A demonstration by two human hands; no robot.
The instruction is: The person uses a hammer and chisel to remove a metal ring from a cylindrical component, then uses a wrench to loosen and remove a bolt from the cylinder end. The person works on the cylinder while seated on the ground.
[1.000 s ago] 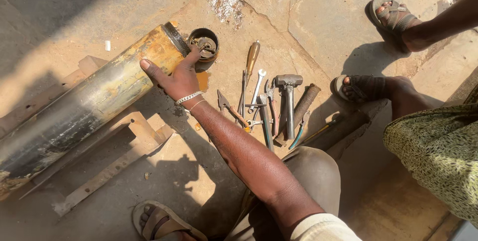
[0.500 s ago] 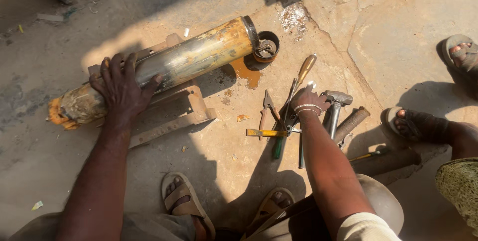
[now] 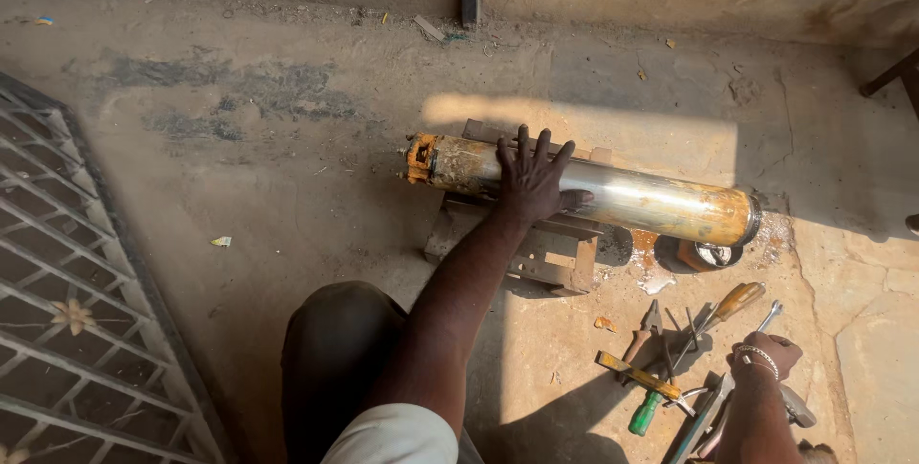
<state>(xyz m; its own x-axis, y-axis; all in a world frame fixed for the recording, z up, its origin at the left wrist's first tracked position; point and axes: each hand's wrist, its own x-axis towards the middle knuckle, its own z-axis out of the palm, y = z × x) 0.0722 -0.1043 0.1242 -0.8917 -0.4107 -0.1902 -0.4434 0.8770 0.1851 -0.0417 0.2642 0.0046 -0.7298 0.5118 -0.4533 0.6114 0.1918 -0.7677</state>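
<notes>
A long rusty metal cylinder with an orange-crusted left end lies across a low stand on the concrete floor. My left hand presses flat on the cylinder's left part, fingers spread. My right hand, a bracelet on its wrist, rests with curled fingers on a pile of hand tools at the lower right. A spanner sticks out just beyond its knuckles; whether the hand grips anything is hidden.
The tool pile holds a wooden-handled screwdriver, pliers, a yellow tool and a green-handled screwdriver. A small round tin sits under the cylinder's right end, by an oily spill. A metal grate lies left.
The view has swung left and back, so the cylinder sits farther from me. My left hand stays flat on the cylinder. My right hand stays among the tools.
</notes>
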